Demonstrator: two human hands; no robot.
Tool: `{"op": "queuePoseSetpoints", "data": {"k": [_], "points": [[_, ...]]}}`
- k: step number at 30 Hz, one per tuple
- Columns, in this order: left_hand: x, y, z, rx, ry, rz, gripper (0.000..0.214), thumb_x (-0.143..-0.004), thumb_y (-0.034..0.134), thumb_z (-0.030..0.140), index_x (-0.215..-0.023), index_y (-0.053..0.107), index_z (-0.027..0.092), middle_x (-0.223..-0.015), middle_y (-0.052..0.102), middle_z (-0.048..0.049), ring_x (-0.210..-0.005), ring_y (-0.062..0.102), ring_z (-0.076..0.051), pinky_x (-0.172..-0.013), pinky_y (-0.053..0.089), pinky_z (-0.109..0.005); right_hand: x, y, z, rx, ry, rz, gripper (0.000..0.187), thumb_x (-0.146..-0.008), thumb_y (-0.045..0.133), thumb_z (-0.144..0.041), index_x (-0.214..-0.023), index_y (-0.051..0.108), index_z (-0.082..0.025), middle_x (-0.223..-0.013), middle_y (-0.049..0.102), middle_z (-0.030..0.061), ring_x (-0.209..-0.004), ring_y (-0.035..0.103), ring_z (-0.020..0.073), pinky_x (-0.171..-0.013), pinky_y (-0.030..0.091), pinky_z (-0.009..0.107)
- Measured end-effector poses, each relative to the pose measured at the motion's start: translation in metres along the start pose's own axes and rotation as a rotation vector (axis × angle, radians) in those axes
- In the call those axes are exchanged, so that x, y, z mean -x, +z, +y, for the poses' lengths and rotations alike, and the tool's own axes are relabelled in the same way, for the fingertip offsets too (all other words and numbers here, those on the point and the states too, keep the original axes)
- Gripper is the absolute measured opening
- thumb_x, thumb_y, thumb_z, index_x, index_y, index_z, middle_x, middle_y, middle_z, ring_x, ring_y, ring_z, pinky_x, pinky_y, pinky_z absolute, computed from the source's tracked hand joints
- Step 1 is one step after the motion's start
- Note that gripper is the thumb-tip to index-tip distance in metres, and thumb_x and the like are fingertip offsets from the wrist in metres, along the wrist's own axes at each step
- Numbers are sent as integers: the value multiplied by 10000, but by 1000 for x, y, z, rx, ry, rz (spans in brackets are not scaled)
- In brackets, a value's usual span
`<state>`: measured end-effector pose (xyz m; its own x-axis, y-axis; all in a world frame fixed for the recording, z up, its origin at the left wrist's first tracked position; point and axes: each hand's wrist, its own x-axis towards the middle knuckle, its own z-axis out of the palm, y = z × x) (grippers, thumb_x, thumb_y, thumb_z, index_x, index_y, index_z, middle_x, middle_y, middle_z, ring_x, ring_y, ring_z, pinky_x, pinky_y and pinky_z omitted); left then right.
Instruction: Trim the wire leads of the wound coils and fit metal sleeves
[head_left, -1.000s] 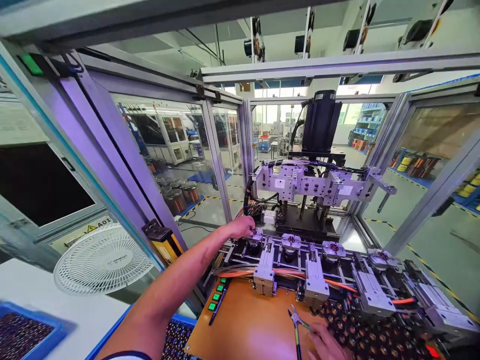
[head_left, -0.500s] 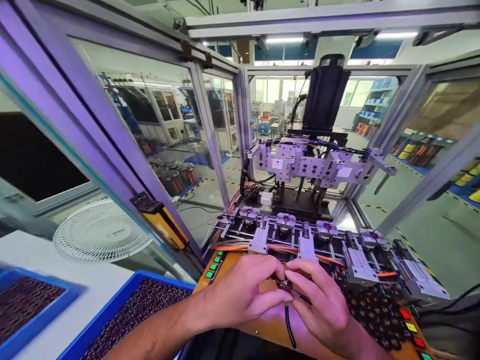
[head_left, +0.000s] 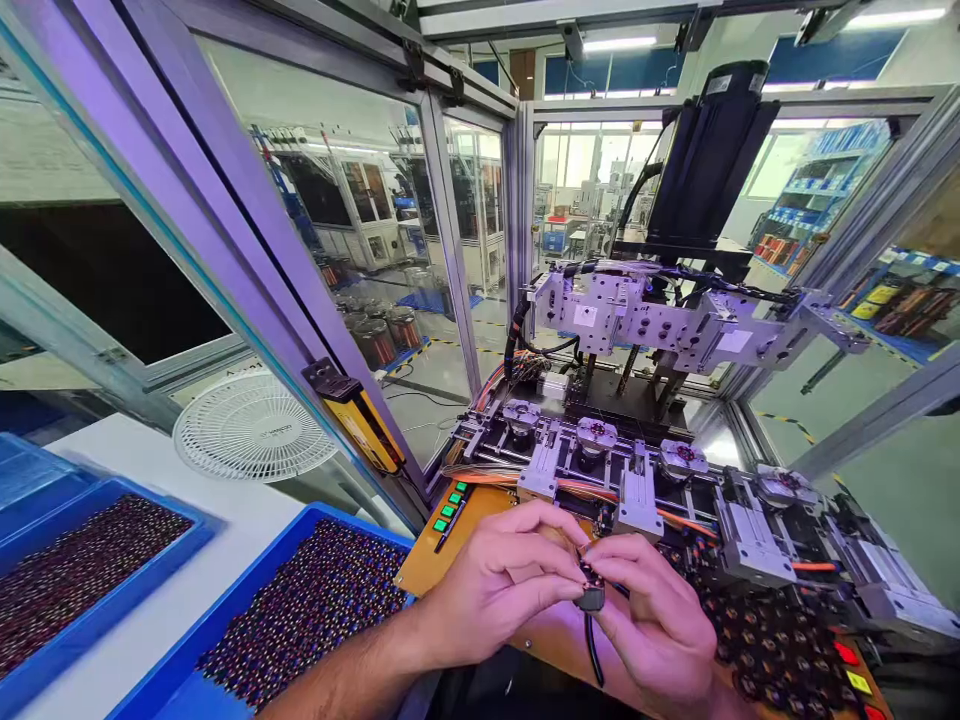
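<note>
My left hand (head_left: pixel 502 585) and my right hand (head_left: pixel 652 620) meet over the orange work plate (head_left: pixel 435 565) at the front of a winding machine. Both pinch a small dark wound part (head_left: pixel 590 590) between the fingertips. A black-handled tool (head_left: pixel 594 650), probably pliers, hangs down from my right hand. Behind the hands a row of round fixtures (head_left: pixel 596 435) sits on the machine bed, with orange cables running below them.
A blue tray (head_left: pixel 300 610) of small dark parts lies at my left, a second blue tray (head_left: pixel 67 570) further left. More dark parts (head_left: pixel 765 650) cover the plate at right. A white fan (head_left: pixel 255 425) stands behind the glass. A black motor (head_left: pixel 705 160) tops the machine head.
My left hand came back from the leftmost fixture and joined my right hand over the plate. Both now hold the small part slightly higher, and my view has shifted left.
</note>
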<state>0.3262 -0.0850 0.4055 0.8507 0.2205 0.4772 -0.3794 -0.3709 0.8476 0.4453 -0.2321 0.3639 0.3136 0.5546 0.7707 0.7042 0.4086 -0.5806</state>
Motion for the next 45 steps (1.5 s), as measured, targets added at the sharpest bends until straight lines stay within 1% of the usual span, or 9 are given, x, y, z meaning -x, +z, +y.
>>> {"op": "queuePoseSetpoints", "data": {"k": [6, 10, 12, 16, 21, 25, 29, 35, 45], "points": [[10, 3, -22, 100, -78, 156, 84, -871, 671, 198, -834, 746, 197, -1002, 704, -80, -914, 662, -194, -837, 517, -323, 4, -3, -1, 37, 1, 48, 306, -834, 630, -3, -1087, 651, -174, -915, 669, 82, -833, 657, 184, -703, 576, 292], [19, 13, -39, 271, -299, 331, 137, -873, 681, 278, -781, 726, 187, -939, 706, -64, -891, 650, -172, -801, 499, -277, 2, -7, -1, 99, -68, 68, 324, -831, 624, 6, -1104, 640, -168, -911, 679, 88, -849, 663, 193, -717, 591, 313], [22, 21, -42, 504, -404, 253, 194, -786, 778, 315, -936, 718, 207, -951, 727, -56, -851, 665, -157, -763, 508, -258, -1, -9, -2, 132, -128, 44, 331, -832, 615, 4, -1115, 638, -166, -908, 686, 92, -848, 666, 199, -707, 602, 324], [21, 34, -37, 861, -397, 74, 686, -561, 935, 228, -1179, 637, 258, -1014, 761, -34, -857, 700, -124, -794, 517, -214, -6, -9, -2, 171, -225, 33, 340, -851, 601, -14, -1155, 633, -163, -903, 691, 95, -859, 670, 204, -688, 619, 335], [16, 36, -32, 840, -284, 130, 517, -671, 859, 95, -1125, 683, 268, -945, 798, -7, -815, 735, -92, -748, 541, -151, -6, -4, -1, 188, -242, 31, 403, -843, 601, 5, -1197, 616, -187, -963, 700, 92, -918, 663, 208, -739, 614, 348], [18, 30, -30, 581, -137, 268, 569, -674, 814, -17, -1130, 694, 301, -1033, 797, 19, -940, 736, -103, -860, 551, -150, 0, -2, -4, 110, -46, 76, 415, -828, 538, 44, -1162, 613, -191, -1039, 674, 105, -946, 650, 198, -794, 572, 335], [21, 26, -27, 399, -34, 313, 609, -694, 779, -46, -1175, 678, 313, -1057, 791, 21, -950, 738, -106, -888, 559, -157, 3, -4, -11, -228, 373, -5, 95, -920, 541, -222, -932, 634, -203, -819, 609, 44, -713, 598, 158, -622, 506, 267], [21, 25, -24, 323, -4, 307, 607, -698, 760, -60, -1184, 678, 296, -1044, 789, 3, -930, 743, -123, -853, 581, -166, -4, -2, -21, -483, 765, -155, 286, -855, 660, -435, -745, 593, -180, -720, 564, 15, -641, 499, 129, -575, 416, 228], [22, 21, -23, 433, -101, 328, 655, -639, 765, -102, -1149, 689, 304, -1008, 792, 23, -882, 739, -97, -821, 576, -145, -6, 2, -19, -368, 701, -88, 244, -889, 632, -331, -704, 617, -171, -689, 572, 6, -636, 511, 124, -590, 428, 220]]}}
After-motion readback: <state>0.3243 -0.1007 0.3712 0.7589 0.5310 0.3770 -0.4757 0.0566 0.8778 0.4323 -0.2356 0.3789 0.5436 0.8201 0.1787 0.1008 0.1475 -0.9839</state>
